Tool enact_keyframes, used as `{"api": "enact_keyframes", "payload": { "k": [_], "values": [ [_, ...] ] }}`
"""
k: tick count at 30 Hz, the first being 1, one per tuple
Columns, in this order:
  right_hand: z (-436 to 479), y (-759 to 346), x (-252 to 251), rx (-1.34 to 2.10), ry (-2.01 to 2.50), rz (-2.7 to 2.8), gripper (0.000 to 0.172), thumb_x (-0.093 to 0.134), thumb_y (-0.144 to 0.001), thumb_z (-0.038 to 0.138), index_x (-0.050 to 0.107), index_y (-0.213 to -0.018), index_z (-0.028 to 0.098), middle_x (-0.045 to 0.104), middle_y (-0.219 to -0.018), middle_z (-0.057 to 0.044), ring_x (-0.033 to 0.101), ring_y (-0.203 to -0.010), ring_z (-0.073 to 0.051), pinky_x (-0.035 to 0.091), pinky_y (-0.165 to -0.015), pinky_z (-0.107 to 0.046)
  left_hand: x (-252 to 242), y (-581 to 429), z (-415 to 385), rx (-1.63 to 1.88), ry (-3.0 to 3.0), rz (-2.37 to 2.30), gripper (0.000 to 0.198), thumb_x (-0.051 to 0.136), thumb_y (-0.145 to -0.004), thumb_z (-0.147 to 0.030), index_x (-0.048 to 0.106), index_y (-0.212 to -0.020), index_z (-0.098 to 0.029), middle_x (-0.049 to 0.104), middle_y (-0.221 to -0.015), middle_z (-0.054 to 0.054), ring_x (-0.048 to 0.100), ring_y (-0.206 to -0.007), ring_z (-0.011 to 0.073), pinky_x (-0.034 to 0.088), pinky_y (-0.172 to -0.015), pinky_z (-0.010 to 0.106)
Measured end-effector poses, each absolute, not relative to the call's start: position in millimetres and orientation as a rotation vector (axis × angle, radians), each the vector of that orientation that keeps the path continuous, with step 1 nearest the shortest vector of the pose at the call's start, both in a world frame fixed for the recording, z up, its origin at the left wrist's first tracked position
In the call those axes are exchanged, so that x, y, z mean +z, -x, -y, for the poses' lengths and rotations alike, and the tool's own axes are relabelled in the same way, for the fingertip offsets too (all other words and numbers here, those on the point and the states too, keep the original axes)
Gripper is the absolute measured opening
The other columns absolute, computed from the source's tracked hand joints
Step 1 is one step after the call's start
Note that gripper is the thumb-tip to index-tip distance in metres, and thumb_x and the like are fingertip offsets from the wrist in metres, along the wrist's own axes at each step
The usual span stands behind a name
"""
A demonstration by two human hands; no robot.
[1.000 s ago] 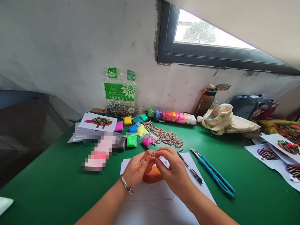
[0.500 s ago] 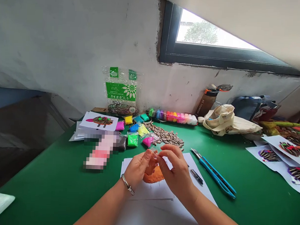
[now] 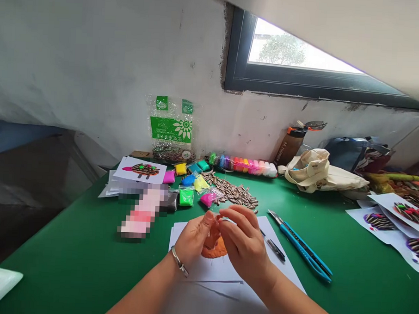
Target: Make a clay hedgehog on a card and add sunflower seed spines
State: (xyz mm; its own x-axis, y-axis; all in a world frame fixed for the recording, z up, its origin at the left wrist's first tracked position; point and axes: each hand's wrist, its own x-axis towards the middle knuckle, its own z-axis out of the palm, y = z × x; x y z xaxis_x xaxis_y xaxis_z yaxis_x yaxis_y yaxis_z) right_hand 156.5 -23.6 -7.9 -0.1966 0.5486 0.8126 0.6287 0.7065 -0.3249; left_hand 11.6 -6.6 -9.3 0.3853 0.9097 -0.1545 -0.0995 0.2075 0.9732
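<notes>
My left hand [image 3: 192,237] and my right hand [image 3: 242,241] meet over a stack of white paper [image 3: 204,272] on the green table [image 3: 69,262]. Both pinch a small clear packet with orange clay [image 3: 212,236] between thumb and fingertips. A flat patch of orange clay [image 3: 215,250] lies on the paper under them. A silver bracelet [image 3: 180,262] is on my left wrist.
Beyond my hands lie sunflower seeds [image 3: 233,195], small bags of coloured clay [image 3: 186,196], a row of clay packs [image 3: 245,165] and a seed bag [image 3: 171,130] against the wall. A pen [image 3: 273,245] and blue cutters [image 3: 301,249] lie right. A cloth bag [image 3: 316,173], bottle [image 3: 289,144] and pictures [image 3: 397,220] sit far right.
My hands stay together over the orange clay, fingers shifting slightly on the small packet. The view has drifted a little.
</notes>
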Motion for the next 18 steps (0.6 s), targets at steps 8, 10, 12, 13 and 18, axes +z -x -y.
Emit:
{"api": "enact_keyframes", "payload": {
  "k": [8,10,12,13,18],
  "values": [
    [28.0,-159.1,-7.7,-0.216,0.952,1.970,0.024,0.054,-0.086,0.009,0.060,-0.102,0.027,0.070,-0.097,-0.001,0.058,-0.092,-0.021,0.042,-0.083,-0.039,-8.1,-11.5,7.0,0.866,-1.130,-0.862,0.058,0.047,-0.075,-0.075,0.050,-0.066,-0.017,0.039,-0.054,-0.006,0.034,-0.048,0.0090,0.029,-0.048,0.023],
    [27.1,-159.0,-8.3,-0.185,0.954,1.984,0.024,0.053,-0.085,0.007,0.057,-0.101,0.025,0.070,-0.098,-0.001,0.057,-0.091,-0.020,0.041,-0.083,-0.039,-8.2,-11.4,7.1,0.861,-1.143,-0.873,0.058,0.047,-0.076,-0.074,0.051,-0.070,-0.017,0.041,-0.054,-0.005,0.036,-0.049,0.0097,0.029,-0.048,0.023],
    [26.1,-158.1,-9.1,-0.136,0.952,1.983,0.023,0.052,-0.085,0.005,0.055,-0.099,0.023,0.069,-0.099,-0.002,0.056,-0.092,-0.020,0.040,-0.084,-0.039,-9.2,-11.0,6.9,0.869,-1.180,-0.886,0.057,0.046,-0.077,-0.073,0.051,-0.069,-0.017,0.042,-0.055,-0.004,0.037,-0.051,0.0106,0.030,-0.049,0.024],
    [25.7,-157.4,-9.5,-0.102,0.951,1.972,0.022,0.051,-0.085,0.005,0.055,-0.097,0.023,0.069,-0.098,-0.002,0.056,-0.092,-0.020,0.040,-0.084,-0.039,-10.0,-10.7,6.8,0.879,-1.206,-0.898,0.056,0.045,-0.078,-0.072,0.050,-0.067,-0.017,0.042,-0.055,-0.004,0.038,-0.052,0.0110,0.031,-0.050,0.025],
    [24.5,-154.0,-12.5,0.167,0.997,1.859,0.017,0.047,-0.090,0.008,0.056,-0.092,0.023,0.065,-0.087,-0.003,0.055,-0.093,-0.019,0.043,-0.083,-0.037,-12.9,-9.4,5.6,0.910,-1.329,-0.959,0.055,0.041,-0.083,-0.069,0.050,-0.066,-0.017,0.042,-0.057,-0.003,0.039,-0.055,0.0123,0.033,-0.054,0.026]
  ]
}}
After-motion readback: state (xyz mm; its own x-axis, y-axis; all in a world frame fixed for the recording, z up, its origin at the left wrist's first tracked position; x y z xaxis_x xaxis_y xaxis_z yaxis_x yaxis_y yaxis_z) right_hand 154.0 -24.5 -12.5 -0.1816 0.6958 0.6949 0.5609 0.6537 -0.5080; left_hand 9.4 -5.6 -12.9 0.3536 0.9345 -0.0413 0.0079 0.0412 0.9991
